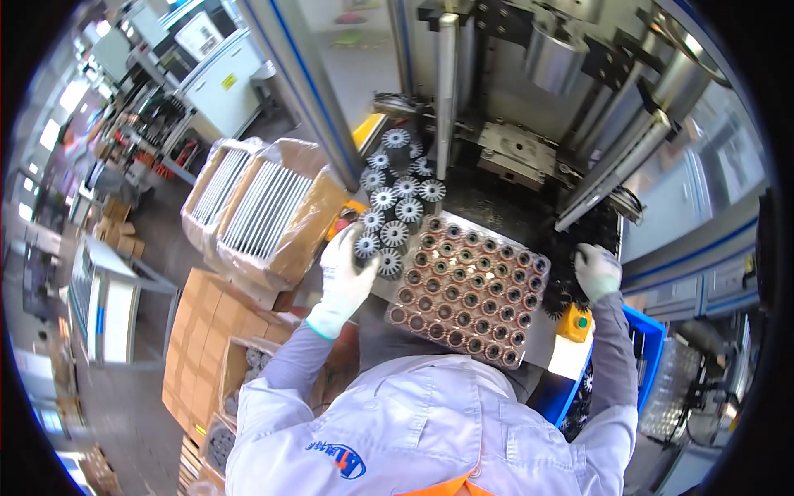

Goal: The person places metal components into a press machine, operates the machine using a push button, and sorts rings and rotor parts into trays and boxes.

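Note:
My left hand [346, 279], in a white glove, curves its fingers and thumb around a slotted metal core [366, 245] at the near end of a group. Several more silver cores with toothed, star-like faces [406, 187] stand packed behind it. My right hand [599, 273], also gloved, is closed at the right among small dark parts [564, 269]; what its fingers hold is hidden. Between my hands lies a clear plastic tray [395, 321] with rows of round copper-brown parts with dark centres [471, 279].
A press fixture [518, 151] with metal columns [447, 95] stands behind the tray. A yellow button box [574, 323] and a blue bin [651, 347] are at the right. Plastic-lined cartons [285, 211] and brown boxes [207, 331] stand at the left.

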`<state>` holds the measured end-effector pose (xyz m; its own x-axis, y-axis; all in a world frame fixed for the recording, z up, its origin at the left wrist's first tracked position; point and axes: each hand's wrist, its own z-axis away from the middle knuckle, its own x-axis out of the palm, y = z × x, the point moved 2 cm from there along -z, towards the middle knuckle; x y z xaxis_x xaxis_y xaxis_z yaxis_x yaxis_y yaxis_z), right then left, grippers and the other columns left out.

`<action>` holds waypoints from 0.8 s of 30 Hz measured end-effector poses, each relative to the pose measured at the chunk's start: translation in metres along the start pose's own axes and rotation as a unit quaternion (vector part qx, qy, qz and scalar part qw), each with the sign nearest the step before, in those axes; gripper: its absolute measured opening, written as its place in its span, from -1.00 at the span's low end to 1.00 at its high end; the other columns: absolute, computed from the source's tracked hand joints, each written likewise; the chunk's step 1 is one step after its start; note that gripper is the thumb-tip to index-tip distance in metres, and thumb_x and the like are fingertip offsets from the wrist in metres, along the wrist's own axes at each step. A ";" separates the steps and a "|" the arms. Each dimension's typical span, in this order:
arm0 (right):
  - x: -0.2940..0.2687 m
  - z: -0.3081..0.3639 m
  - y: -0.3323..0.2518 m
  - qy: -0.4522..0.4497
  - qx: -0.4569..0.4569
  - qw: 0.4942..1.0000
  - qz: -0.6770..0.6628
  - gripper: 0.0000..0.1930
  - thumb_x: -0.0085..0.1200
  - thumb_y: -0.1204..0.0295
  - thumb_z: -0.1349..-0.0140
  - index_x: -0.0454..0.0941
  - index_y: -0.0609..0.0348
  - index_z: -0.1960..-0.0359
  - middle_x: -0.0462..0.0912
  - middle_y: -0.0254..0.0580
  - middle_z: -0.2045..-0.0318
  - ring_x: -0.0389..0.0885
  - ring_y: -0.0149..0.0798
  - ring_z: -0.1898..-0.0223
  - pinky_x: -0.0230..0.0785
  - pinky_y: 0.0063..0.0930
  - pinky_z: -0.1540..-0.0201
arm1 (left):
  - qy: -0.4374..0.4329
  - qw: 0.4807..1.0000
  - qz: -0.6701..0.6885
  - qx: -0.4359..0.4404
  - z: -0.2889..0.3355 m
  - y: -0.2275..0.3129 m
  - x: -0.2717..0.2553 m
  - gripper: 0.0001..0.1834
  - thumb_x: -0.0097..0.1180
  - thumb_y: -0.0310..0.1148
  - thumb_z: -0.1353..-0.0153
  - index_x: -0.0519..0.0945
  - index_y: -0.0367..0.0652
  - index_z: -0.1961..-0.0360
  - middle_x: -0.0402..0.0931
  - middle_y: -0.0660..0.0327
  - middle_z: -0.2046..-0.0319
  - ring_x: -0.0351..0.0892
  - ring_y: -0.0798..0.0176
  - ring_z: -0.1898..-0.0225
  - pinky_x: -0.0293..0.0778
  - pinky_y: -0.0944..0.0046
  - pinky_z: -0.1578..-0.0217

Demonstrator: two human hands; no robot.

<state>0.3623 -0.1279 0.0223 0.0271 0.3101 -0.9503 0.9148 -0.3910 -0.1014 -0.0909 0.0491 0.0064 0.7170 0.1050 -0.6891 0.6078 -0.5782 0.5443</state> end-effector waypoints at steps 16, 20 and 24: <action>-0.030 -0.040 -0.116 -0.017 0.117 0.811 -0.572 -0.70 0.09 0.54 -0.32 0.58 0.37 -0.06 0.68 -0.12 0.05 0.61 -0.38 0.03 0.41 -0.52 -0.10 | 0.032 0.999 -0.008 -0.011 -0.108 -0.025 0.022 -0.26 0.31 -0.28 -0.06 0.34 -0.27 -0.27 0.40 -0.11 -0.16 0.39 -0.17 -0.20 0.32 0.00 -0.22; -0.029 -0.091 -0.127 0.069 0.068 0.832 -0.547 -0.65 0.13 0.48 -0.30 0.55 0.36 -0.09 0.67 -0.11 0.02 0.59 -0.34 -0.02 0.38 -0.49 -0.13 | -0.035 0.999 -0.014 -0.031 -0.180 -0.018 0.066 -0.09 0.39 -0.14 -0.02 0.26 -0.23 -0.36 0.31 -0.12 -0.26 0.33 -0.12 -0.28 0.28 0.10 -0.29; -0.046 -0.157 -0.144 0.091 0.115 0.795 -0.588 -0.64 0.16 0.45 -0.27 0.56 0.34 -0.08 0.67 -0.12 0.04 0.61 -0.36 0.05 0.43 -0.50 -0.03 | -0.109 0.991 -0.038 -0.070 -0.201 -0.033 0.075 -0.18 0.30 -0.13 -0.11 0.30 -0.12 -0.37 0.48 -0.08 -0.07 0.46 -0.08 -0.16 0.37 0.07 -0.18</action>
<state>0.2926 0.0507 0.1265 -0.7164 0.6901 -0.1023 0.2529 0.1202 -0.9600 0.0112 0.2392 0.0329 0.5850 -0.0422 -0.8100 0.7100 -0.4561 0.5365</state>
